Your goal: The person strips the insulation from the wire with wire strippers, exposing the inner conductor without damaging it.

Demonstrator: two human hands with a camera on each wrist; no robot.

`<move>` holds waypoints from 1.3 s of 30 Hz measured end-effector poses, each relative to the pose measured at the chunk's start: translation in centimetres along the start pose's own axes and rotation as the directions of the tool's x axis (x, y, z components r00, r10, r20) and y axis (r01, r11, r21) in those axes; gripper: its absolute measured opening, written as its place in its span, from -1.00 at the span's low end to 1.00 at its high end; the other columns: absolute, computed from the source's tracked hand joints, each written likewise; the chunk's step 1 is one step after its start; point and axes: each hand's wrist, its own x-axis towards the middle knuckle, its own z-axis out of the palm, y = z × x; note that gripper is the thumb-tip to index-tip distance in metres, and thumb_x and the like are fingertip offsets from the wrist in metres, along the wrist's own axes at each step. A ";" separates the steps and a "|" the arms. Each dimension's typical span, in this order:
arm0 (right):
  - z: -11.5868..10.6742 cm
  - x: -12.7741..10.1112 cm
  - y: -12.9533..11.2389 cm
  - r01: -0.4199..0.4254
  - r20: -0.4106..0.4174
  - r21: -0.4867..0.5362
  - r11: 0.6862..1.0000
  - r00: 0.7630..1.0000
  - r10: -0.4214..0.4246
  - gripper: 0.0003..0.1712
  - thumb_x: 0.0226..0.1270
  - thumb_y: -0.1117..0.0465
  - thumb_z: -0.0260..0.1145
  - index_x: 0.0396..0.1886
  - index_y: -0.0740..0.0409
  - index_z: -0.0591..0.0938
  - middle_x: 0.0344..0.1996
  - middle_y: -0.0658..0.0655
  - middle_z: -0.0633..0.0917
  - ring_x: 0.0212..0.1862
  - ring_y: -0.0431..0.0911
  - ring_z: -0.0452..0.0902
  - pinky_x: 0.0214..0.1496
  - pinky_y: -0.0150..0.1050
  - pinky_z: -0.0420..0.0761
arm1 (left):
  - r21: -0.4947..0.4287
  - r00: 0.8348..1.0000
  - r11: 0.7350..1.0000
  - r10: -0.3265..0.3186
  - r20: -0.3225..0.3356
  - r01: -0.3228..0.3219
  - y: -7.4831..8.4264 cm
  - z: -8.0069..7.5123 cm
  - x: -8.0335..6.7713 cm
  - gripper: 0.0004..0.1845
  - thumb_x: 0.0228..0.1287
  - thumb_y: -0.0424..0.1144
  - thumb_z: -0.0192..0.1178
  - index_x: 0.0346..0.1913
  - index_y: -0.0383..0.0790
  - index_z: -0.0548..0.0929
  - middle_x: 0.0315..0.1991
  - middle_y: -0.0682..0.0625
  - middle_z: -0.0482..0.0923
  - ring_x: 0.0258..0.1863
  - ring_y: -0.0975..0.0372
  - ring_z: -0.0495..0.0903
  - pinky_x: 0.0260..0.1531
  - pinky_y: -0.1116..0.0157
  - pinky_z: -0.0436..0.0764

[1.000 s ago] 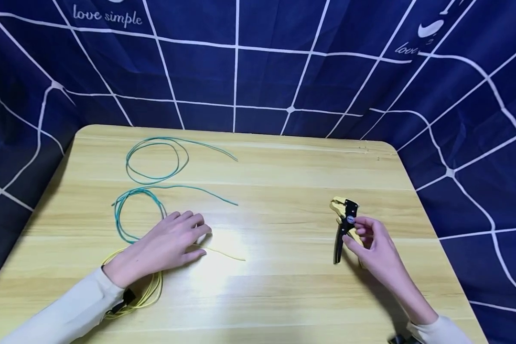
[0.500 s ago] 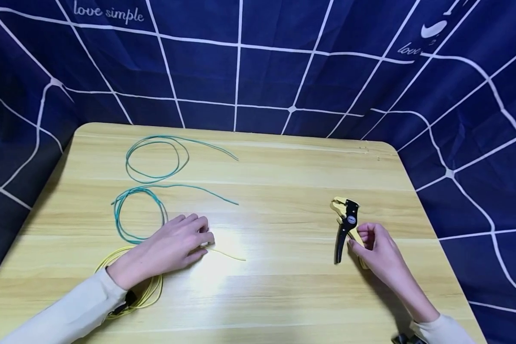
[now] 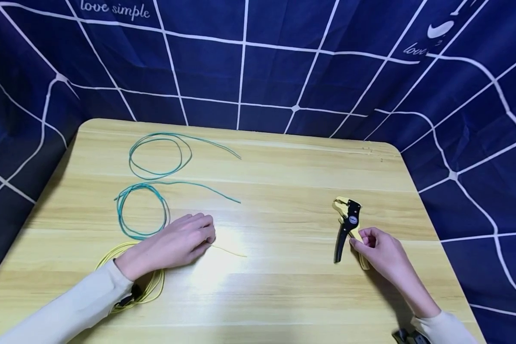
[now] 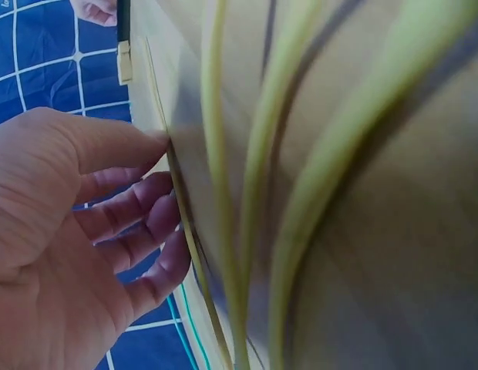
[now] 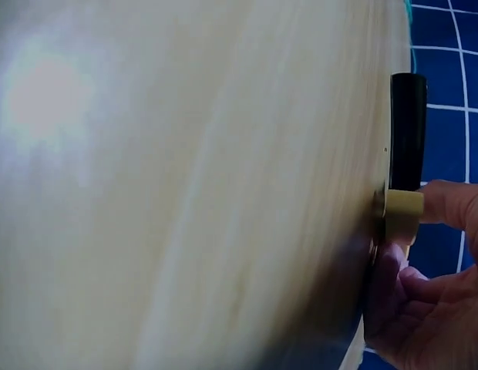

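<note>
Near the table's middle left, my left hand (image 3: 178,241) pinches a thin yellow wire (image 3: 230,252) close to its free end. The rest of the yellow wire (image 3: 112,253) lies coiled under that wrist; its loops (image 4: 258,154) look large and blurred in the left wrist view. At the right, my right hand (image 3: 380,251) holds the yellow handle (image 5: 405,212) of a wire stripper (image 3: 348,224) between thumb and fingers. The tool lies on the table with its head pointing away and its black handle (image 5: 407,131) toward the left.
Two coils of teal wire lie on the wooden table (image 3: 284,296): one at the back (image 3: 155,138), the other nearer (image 3: 120,215), just beyond my left hand. A dark blue cloth (image 3: 266,71) with white lines surrounds the table. Tiny bits (image 3: 381,160) lie at its back right.
My left hand's fingers have closed in on the yellow wire. My right hand has slid down from the wire stripper's body to its yellow handle. The head view has shifted slightly.
</note>
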 end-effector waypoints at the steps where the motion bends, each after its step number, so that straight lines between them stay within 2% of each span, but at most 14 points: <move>1: 0.0 0.0 0.0 0.000 0.002 0.002 1.000 1.000 0.000 -0.66 0.51 0.03 0.48 -0.12 0.24 0.65 -0.36 0.04 0.61 -0.29 -0.06 0.48 -0.25 -0.21 0.43 | -0.006 1.000 1.000 0.007 -0.001 -0.007 -0.1 0.0 0.0 -0.72 0.38 -0.42 0.43 -0.36 -0.07 0.54 -0.28 0.14 0.41 -0.29 0.23 0.40 -0.25 0.24 0.49; 8: -0.5 0.0 0.1 -0.090 0.067 0.122 0.989 0.994 0.082 -0.51 0.56 0.02 0.44 0.08 0.42 0.66 -0.21 0.12 0.69 -0.18 -0.08 0.54 -0.18 -0.30 0.53 | -0.034 0.999 0.999 0.034 0.004 -0.034 -0.4 0.1 -0.1 -0.78 0.47 -0.47 0.33 -0.29 -0.16 0.53 -0.31 0.11 0.40 -0.27 0.22 0.41 -0.21 0.25 0.54; 11: -0.7 0.1 0.3 -0.150 0.115 0.245 0.958 0.985 0.125 -0.48 0.59 0.09 0.42 0.16 0.51 0.59 -0.19 0.12 0.72 -0.20 -0.15 0.60 -0.21 -0.35 0.58 | -0.072 1.000 0.997 0.016 0.012 -0.015 -0.6 -0.1 -0.2 -0.84 0.49 -0.47 0.32 -0.21 -0.20 0.56 -0.30 0.10 0.45 -0.26 0.24 0.47 -0.18 0.26 0.61; 12: -0.7 0.2 0.4 -0.166 0.139 0.310 0.936 0.982 0.129 -0.49 0.61 0.14 0.40 0.18 0.55 0.55 -0.20 0.12 0.73 -0.22 -0.17 0.62 -0.21 -0.35 0.61 | -0.087 1.000 0.996 0.008 0.016 -0.006 -0.6 -0.2 -0.2 -0.85 0.49 -0.47 0.32 -0.19 -0.20 0.57 -0.30 0.10 0.47 -0.26 0.25 0.49 -0.18 0.27 0.64; 14: -0.7 0.3 0.7 -0.199 0.194 0.453 0.869 0.973 0.121 -0.51 0.63 0.26 0.34 0.22 0.62 0.45 -0.22 0.12 0.74 -0.25 -0.20 0.68 -0.21 -0.34 0.69 | -0.115 0.999 0.993 -0.008 0.031 0.012 -0.7 -0.4 -0.3 -0.84 0.49 -0.48 0.33 -0.17 -0.20 0.57 -0.29 0.09 0.50 -0.26 0.26 0.52 -0.19 0.30 0.66; 15: -0.7 0.4 0.8 -0.213 0.222 0.525 0.824 0.969 0.109 -0.52 0.64 0.32 0.31 0.24 0.65 0.40 -0.22 0.13 0.75 -0.26 -0.20 0.71 -0.19 -0.33 0.72 | -0.126 0.999 0.992 -0.015 0.039 0.019 -0.7 -0.5 -0.3 -0.84 0.48 -0.49 0.33 -0.16 -0.19 0.57 -0.29 0.09 0.51 -0.26 0.27 0.53 -0.19 0.31 0.67; 18: -0.7 0.4 1.3 -0.251 0.296 0.710 0.658 0.954 0.045 -0.56 0.65 0.49 0.19 0.29 0.72 0.27 -0.20 0.20 0.75 -0.22 -0.14 0.78 -0.12 -0.27 0.78 | -0.155 0.998 0.987 -0.029 0.062 0.038 -0.7 -0.5 -0.3 -0.84 0.50 -0.49 0.32 -0.14 -0.19 0.58 -0.27 0.08 0.54 -0.23 0.27 0.56 -0.16 0.31 0.69; 20: -0.7 0.3 1.6 -0.265 0.326 0.780 0.567 0.946 -0.006 -0.61 0.66 0.52 0.13 0.28 0.70 0.27 -0.19 0.22 0.73 -0.20 -0.12 0.78 -0.12 -0.28 0.77 | -0.164 0.997 0.986 -0.031 0.066 0.042 -0.7 -0.6 -0.3 -0.88 0.52 -0.48 0.30 -0.09 -0.20 0.62 -0.23 0.06 0.58 -0.19 0.25 0.60 -0.09 0.28 0.71; 22: -0.7 0.3 1.9 -0.262 0.343 0.818 0.513 0.937 -0.068 -0.71 0.69 0.52 0.08 0.23 0.65 0.33 -0.18 0.18 0.71 -0.19 -0.17 0.73 -0.14 -0.34 0.74 | -0.160 0.998 0.986 -0.026 0.065 0.036 -0.7 -0.6 -0.4 -0.88 0.54 -0.47 0.27 -0.02 -0.21 0.68 -0.17 0.05 0.62 -0.14 0.24 0.62 -0.01 0.23 0.71; 24: -0.8 0.2 2.1 -0.264 0.357 0.837 0.479 0.927 -0.112 -0.81 0.73 0.49 0.04 0.17 0.55 0.40 -0.19 0.12 0.68 -0.22 -0.24 0.64 -0.21 -0.41 0.67 | -0.148 0.998 0.989 -0.013 0.056 0.021 -0.7 -0.5 -0.5 -0.82 0.54 -0.48 0.25 0.05 -0.21 0.72 -0.14 0.05 0.63 -0.11 0.23 0.63 0.04 0.19 0.70; 25: -0.8 0.1 2.1 -0.268 0.364 0.841 0.470 0.923 -0.125 -0.84 0.75 0.46 0.03 0.14 0.50 0.41 -0.19 0.10 0.67 -0.24 -0.26 0.60 -0.25 -0.44 0.63 | -0.141 0.999 0.990 -0.005 0.050 0.012 -0.7 -0.5 -0.5 -0.78 0.54 -0.49 0.24 0.08 -0.20 0.74 -0.13 0.06 0.64 -0.11 0.23 0.62 0.05 0.17 0.69; 28: -0.7 -0.1 1.7 -0.270 0.374 0.837 0.476 0.917 -0.138 -0.87 0.80 0.39 0.00 0.12 0.41 0.38 -0.20 0.04 0.63 -0.30 -0.31 0.48 -0.32 -0.49 0.53 | -0.124 0.999 0.992 0.016 0.033 -0.012 -0.7 -0.4 -0.6 -0.72 0.50 -0.53 0.23 0.08 -0.15 0.75 -0.17 0.09 0.59 -0.17 0.24 0.55 0.00 0.18 0.67; 34: 0.0 -0.6 0.5 -0.238 0.358 0.819 0.522 0.923 -0.142 -0.73 0.83 0.30 0.02 0.23 0.43 0.25 -0.16 0.06 0.61 -0.31 -0.32 0.44 -0.34 -0.48 0.50 | -0.119 1.000 0.993 0.010 0.015 -0.008 -0.7 -0.3 -0.7 -0.75 0.52 -0.52 0.25 0.08 -0.17 0.74 -0.14 0.08 0.58 -0.16 0.25 0.55 -0.01 0.18 0.67; 39: 0.7 -0.9 -0.2 -0.211 0.337 0.844 0.493 0.923 -0.183 -0.68 0.81 0.34 0.05 0.25 0.38 0.15 -0.13 0.03 0.64 -0.30 -0.29 0.45 -0.31 -0.46 0.49 | -0.138 0.999 0.990 -0.012 0.035 0.017 -0.6 -0.4 -0.7 -0.77 0.50 -0.53 0.26 0.09 -0.24 0.71 -0.13 0.05 0.58 -0.15 0.25 0.57 0.00 0.20 0.70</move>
